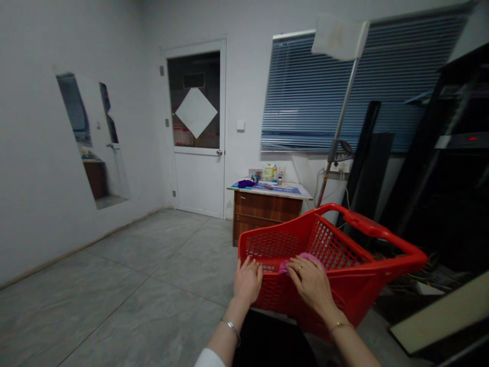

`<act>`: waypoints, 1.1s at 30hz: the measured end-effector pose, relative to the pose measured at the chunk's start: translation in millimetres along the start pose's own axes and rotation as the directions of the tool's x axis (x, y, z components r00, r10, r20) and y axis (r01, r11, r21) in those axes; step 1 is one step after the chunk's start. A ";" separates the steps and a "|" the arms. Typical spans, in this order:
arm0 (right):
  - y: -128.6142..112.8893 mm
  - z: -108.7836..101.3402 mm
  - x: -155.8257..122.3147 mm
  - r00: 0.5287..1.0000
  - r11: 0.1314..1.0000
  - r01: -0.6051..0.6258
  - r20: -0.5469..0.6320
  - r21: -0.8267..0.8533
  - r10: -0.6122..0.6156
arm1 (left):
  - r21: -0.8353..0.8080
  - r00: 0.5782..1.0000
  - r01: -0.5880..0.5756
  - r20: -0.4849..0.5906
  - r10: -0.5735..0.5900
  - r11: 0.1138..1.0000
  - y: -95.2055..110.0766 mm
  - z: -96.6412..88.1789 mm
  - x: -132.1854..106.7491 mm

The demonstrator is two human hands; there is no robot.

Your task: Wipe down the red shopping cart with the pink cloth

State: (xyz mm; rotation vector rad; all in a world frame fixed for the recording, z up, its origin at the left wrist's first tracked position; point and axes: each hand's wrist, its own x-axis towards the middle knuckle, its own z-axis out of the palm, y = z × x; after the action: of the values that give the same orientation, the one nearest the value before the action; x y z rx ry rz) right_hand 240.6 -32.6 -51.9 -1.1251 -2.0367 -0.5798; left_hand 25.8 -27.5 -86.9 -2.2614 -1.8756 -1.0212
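A red plastic shopping cart (277, 242) with slotted sides stands right in front of me, its handle pointing to the right. The fingers of my left hand (248, 279) curl over the cart's near rim at its left end. Farther right along that rim, my right hand (311, 280) is closed on a pink cloth (283, 267) and presses it against the edge. Part of the cloth bulges up behind the knuckles, and the palm hides the rest.
A wooden cabinet (267, 206) with a purple cloth (246, 183) and small bottles on top stands behind the cart. A white door (198, 178) is at the back, a mirror (95, 148) on the left wall. Dark panels (376, 173) and a pole (346, 102) rise at right.
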 end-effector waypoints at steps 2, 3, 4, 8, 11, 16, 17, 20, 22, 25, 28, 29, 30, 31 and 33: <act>2.2 3.4 0.0 0.999 0.999 -0.033 -0.039 -0.022 0.032 | -0.007 1.000 -0.004 0.002 0.004 1.000 1.1 -0.5 -0.4; 3.3 5.6 -0.5 0.998 0.998 -0.047 -0.053 -0.042 0.045 | -0.012 1.000 -0.006 0.003 0.006 1.000 1.8 -0.7 -0.7; 4.2 7.7 -1.4 0.997 0.996 -0.059 -0.061 -0.066 0.055 | -0.016 1.000 -0.007 0.002 0.007 1.000 2.5 -0.7 -0.9; 3.9 11.8 -6.1 0.992 0.977 -0.117 -0.076 -0.176 0.105 | -0.029 1.000 0.000 0.002 0.001 1.000 5.3 0.2 -1.3; -0.5 10.0 -8.4 0.979 0.946 -0.197 -0.102 -0.256 0.176 | -0.030 1.000 0.000 0.006 0.000 1.000 7.3 0.9 -1.8; -11.3 7.1 -8.6 0.964 0.908 -0.265 -0.122 -0.323 0.238 | -0.031 1.000 0.000 0.002 0.000 1.000 10.0 -0.1 -3.0; -13.3 6.5 -7.9 0.967 0.913 -0.253 -0.107 -0.318 0.231 | -0.033 1.000 0.004 0.000 -0.004 0.999 10.5 -0.1 -3.1; -18.6 3.3 -4.3 0.978 0.933 -0.209 -0.054 -0.292 0.202 | -0.037 1.000 0.009 -0.010 -0.010 0.999 11.9 0.9 -3.1; -21.2 0.8 -1.6 0.981 0.939 -0.193 -0.036 -0.285 0.190 | -0.031 1.000 0.017 -0.012 -0.017 0.999 12.6 1.8 -3.2; -22.4 -1.2 0.9 0.986 0.946 -0.167 -0.025 -0.279 0.167 | -0.006 1.000 0.015 -0.002 -0.015 1.000 11.7 2.8 -4.4; -21.6 0.2 1.2 0.991 0.953 -0.134 -0.016 -0.271 0.135 | 0.014 1.000 -0.006 -0.007 0.006 1.000 8.0 5.2 -7.2; -21.7 1.4 1.1 0.991 0.955 -0.131 -0.016 -0.265 0.131 | 0.015 1.000 -0.004 -0.015 0.004 1.000 6.5 6.6 -8.2; -22.5 3.1 1.2 0.991 0.958 -0.131 -0.015 -0.257 0.131 | 0.011 1.000 0.007 -0.025 -0.007 1.000 5.0 8.3 -9.1; -24.1 5.2 1.3 0.991 0.961 -0.130 -0.014 -0.242 0.131 | 0.002 0.999 0.020 -0.031 -0.020 1.000 3.6 10.2 -9.8; -29.1 10.8 1.5 0.993 0.974 -0.119 -0.009 -0.195 0.120 | -0.025 0.999 0.044 -0.025 -0.044 0.999 1.3 13.4 -10.0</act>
State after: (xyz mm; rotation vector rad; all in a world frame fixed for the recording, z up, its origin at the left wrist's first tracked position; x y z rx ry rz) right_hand 211.1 -39.6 -58.7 -1.3537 -1.9304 -0.7292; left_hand 32.5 -30.9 -102.0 -2.2190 -1.9215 -1.0796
